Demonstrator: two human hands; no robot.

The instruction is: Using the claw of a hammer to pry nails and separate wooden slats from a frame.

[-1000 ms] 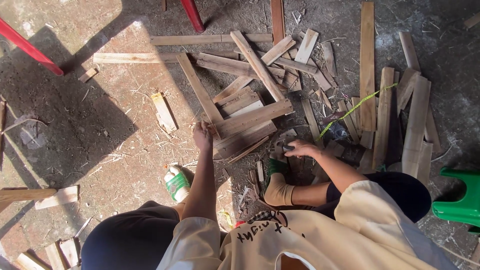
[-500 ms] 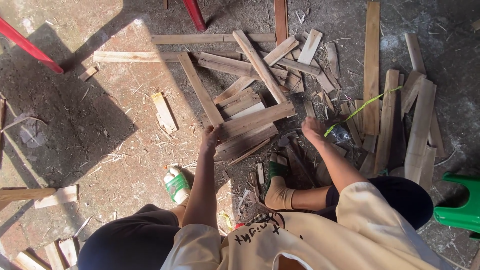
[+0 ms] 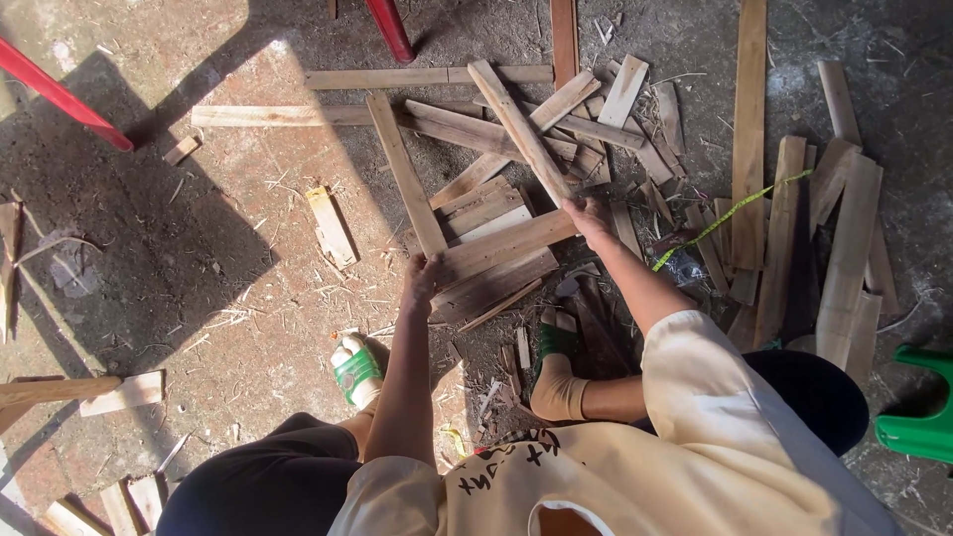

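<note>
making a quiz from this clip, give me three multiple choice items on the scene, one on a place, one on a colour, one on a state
1. Where does the green stool sit?
A. at the right edge
B. at the top left
C. on the plank pile

2. What colour is the strap lying across the planks on the right?
A. blue
B. yellow-green
C. white

3. How is the wooden slat between the hands held?
A. only by the left hand
B. lying untouched
C. by a hand at each end

Answers:
1. A, the stool shows at the lower right edge of the view.
2. B, the thin strap is yellow-green against the brown wood.
3. C, the left hand grips its near end and the right hand its far end.
</note>
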